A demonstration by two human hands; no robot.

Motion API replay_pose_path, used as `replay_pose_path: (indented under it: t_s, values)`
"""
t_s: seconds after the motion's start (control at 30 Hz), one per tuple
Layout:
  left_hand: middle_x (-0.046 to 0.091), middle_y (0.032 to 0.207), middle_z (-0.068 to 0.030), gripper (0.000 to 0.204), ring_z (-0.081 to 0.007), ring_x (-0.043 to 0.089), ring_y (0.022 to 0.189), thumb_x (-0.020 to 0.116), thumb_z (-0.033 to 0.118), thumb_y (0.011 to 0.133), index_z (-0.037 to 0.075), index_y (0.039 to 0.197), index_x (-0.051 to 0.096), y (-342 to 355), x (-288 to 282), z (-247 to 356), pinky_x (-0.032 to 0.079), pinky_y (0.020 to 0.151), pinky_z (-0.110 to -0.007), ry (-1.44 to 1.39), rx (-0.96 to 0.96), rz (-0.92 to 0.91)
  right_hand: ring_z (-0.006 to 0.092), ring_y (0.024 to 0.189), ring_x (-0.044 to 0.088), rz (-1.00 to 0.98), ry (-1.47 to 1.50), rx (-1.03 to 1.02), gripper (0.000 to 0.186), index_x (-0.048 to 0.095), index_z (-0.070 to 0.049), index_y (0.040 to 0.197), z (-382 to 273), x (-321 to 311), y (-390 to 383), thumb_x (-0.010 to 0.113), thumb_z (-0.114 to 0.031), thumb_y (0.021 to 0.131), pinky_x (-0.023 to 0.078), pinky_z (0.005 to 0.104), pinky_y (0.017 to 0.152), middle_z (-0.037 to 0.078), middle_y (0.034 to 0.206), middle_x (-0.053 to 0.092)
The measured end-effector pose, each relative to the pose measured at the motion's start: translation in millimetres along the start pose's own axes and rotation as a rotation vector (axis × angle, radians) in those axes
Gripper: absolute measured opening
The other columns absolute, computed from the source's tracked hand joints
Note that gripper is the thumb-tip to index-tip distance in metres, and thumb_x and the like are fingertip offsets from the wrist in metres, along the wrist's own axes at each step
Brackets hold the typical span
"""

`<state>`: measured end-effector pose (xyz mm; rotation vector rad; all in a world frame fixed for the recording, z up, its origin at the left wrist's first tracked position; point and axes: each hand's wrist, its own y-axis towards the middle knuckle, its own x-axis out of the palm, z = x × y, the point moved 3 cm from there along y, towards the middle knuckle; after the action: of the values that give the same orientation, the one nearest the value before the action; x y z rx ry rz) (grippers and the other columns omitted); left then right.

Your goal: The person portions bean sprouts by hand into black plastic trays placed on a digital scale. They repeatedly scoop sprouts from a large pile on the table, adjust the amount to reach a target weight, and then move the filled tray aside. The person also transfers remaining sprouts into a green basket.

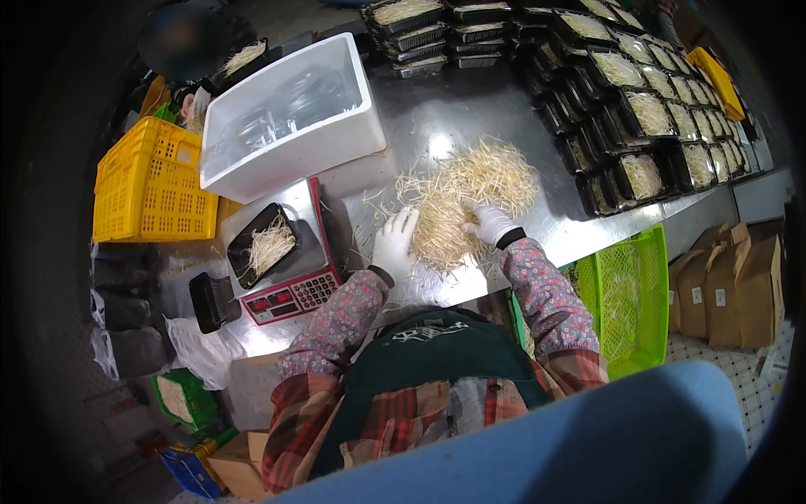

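A loose heap of pale bean sprouts lies on the steel table, with a denser clump drawn toward me. My left hand, in a white glove, presses against the clump's left side, fingers close together. From the right, my white-gloved right hand closes on the same clump, its fingertips partly hidden in the sprouts. Left of my hands stands a red-edged digital scale. On its plate sits a black tray holding a small mound of sprouts.
A white foam box with clear plastic inside stands beyond the scale, beside a yellow crate. An unfilled black tray is left of the scale. Filled trays are stacked at right, above a green crate. Another person's gloved hand shows far left.
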<state>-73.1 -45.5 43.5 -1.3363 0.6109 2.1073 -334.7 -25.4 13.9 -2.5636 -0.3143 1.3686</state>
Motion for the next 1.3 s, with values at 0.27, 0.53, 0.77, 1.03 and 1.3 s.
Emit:
replay_pose_path:
  t_s: [0.27, 0.53, 0.77, 1.03, 1.3]
  values:
    - [0.047, 0.144, -0.0164, 0.058, -0.0217, 0.049, 0.127, 0.055, 0.009, 0.1, -0.005, 0.15, 0.028, -57.6, 94.4, -24.1, 0.04, 0.107, -0.031, -1.254, -0.67, 0.193, 0.0387, 0.133, 0.045, 0.042, 0.05, 0.133, 0.116, 0.026, 0.001, 0.151, -58.8, -5.5, 3.3, 0.079, -0.059, 0.067, 0.037, 0.0438, 0.111, 0.028, 0.144, 0.044]
    - [0.038, 0.152, -0.0126, 0.06, -0.0197, 0.044, 0.132, 0.054, 0.017, 0.101, 0.005, 0.154, 0.026, -36.9, 95.6, 8.6, 0.04, 0.105, -0.034, -1.418, -0.757, 0.12, 0.0399, 0.132, 0.042, 0.252, -0.302, 0.043, 0.129, 0.018, -0.002, 0.153, -87.0, 49.7, -16.6, 0.09, -0.044, 0.055, 0.033, 0.0463, 0.111, 0.024, 0.141, 0.044]
    - [0.058, 0.132, -0.0109, 0.045, -0.017, 0.058, 0.116, 0.055, 0.016, 0.101, 0.002, 0.143, 0.044, -64.8, 64.4, 9.4, 0.048, 0.094, -0.029, -1.365, -0.638, 0.181, 0.0324, 0.113, 0.061, 0.189, 0.464, 0.13, 0.091, 0.041, 0.002, 0.143, -21.4, 29.6, 8.7, 0.085, -0.023, 0.067, 0.049, 0.0381, 0.097, 0.023, 0.125, 0.061]
    - [0.063, 0.125, -0.0132, 0.037, -0.0183, 0.064, 0.106, 0.05, 0.017, 0.103, 0.0, 0.137, 0.052, -125.0, -25.9, 17.3, 0.05, 0.089, -0.029, -1.286, -0.669, 0.484, 0.0262, 0.104, 0.065, 0.034, 1.821, 0.379, 0.062, 0.055, -0.001, 0.129, -17.2, -21.9, -43.0, 0.077, -0.024, 0.076, 0.053, 0.0408, 0.093, 0.013, 0.115, 0.065]
    - [0.059, 0.131, -0.0138, 0.037, -0.0199, 0.059, 0.117, 0.048, 0.012, 0.103, 0.0, 0.138, 0.05, -197.7, -94.4, -25.7, 0.047, 0.099, -0.032, -0.969, -0.737, 1.011, 0.0255, 0.095, 0.069, -0.078, 1.969, 0.087, 0.052, 0.055, 0.0, 0.128, -12.3, -2.3, -24.6, 0.067, -0.028, 0.086, 0.059, 0.0386, 0.081, 0.012, 0.112, 0.068]
